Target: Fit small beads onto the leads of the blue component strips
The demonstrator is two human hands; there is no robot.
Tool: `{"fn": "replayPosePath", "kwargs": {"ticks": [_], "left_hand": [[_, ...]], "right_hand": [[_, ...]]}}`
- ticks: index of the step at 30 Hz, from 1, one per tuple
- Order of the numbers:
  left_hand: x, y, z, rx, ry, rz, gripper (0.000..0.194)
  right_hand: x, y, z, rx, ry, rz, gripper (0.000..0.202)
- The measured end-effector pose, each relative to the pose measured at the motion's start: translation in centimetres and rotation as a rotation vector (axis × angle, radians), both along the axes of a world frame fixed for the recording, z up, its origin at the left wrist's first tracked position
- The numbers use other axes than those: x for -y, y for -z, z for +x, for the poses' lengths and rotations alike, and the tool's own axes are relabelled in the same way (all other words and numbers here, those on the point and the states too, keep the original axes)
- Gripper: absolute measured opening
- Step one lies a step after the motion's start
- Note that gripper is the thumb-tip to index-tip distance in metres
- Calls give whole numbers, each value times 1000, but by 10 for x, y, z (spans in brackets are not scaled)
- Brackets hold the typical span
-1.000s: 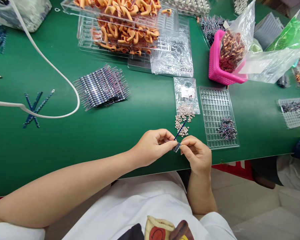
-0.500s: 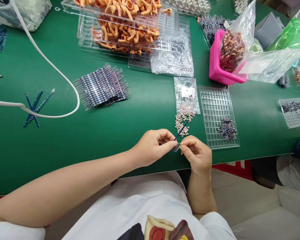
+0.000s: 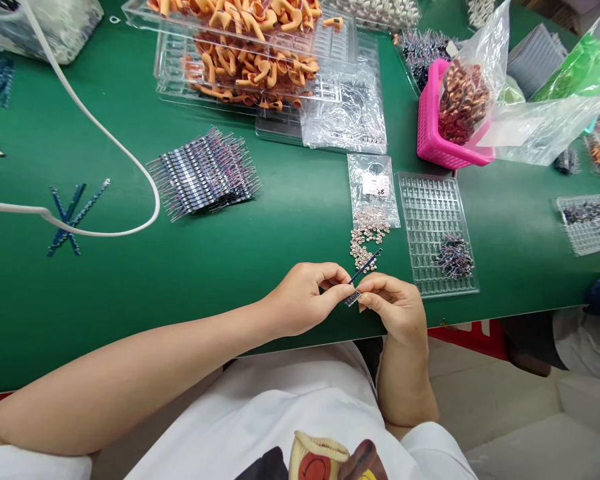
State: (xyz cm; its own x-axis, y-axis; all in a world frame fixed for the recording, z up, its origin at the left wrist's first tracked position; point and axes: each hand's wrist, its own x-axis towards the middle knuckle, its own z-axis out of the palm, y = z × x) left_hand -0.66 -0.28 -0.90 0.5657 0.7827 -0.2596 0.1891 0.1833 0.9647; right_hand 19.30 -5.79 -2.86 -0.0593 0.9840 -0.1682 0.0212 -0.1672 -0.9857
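A narrow blue circuit board strip (image 3: 367, 265) is pinched between the thumb and fingers of my left hand (image 3: 313, 297), its bare end pointing up and to the right. Small wired pieces (image 3: 353, 298) stick out below the left fingertips. My right hand (image 3: 395, 303) is closed in a pinch right beside them, its fingertips touching that end; whatever lies between them is too small to make out. Just beyond the hands, small round pinkish parts (image 3: 364, 240) spill from a labelled clear bag (image 3: 373, 183).
A clear ribbed tray (image 3: 423, 220) holds a heap of wired pieces (image 3: 455, 257). Stacked wired strips (image 3: 205, 173) and crossed blue strips (image 3: 70, 217) lie left, by a white cable (image 3: 105, 147). Behind are trays of orange shells (image 3: 260, 60) and a pink basket (image 3: 430, 127).
The strip has tilted lower, its far end swinging slightly right and toward me. My right hand has turned slightly and its fingertips have shifted a little left.
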Motion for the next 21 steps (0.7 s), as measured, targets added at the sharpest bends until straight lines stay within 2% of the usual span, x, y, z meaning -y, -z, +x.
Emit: {"fn": "replayPosePath", "kwargs": {"ticks": [8, 16, 21], "left_hand": [[2, -1, 1, -7, -6, 20, 17], [2, 0, 1, -6, 8, 59, 18], [3, 2, 1, 5, 11, 37, 18]], "right_hand": [[-3, 0, 0, 3, -10, 5, 10], [-2, 2, 0, -3, -30, 28, 3], [-2, 0, -1, 19, -20, 24, 6]]}}
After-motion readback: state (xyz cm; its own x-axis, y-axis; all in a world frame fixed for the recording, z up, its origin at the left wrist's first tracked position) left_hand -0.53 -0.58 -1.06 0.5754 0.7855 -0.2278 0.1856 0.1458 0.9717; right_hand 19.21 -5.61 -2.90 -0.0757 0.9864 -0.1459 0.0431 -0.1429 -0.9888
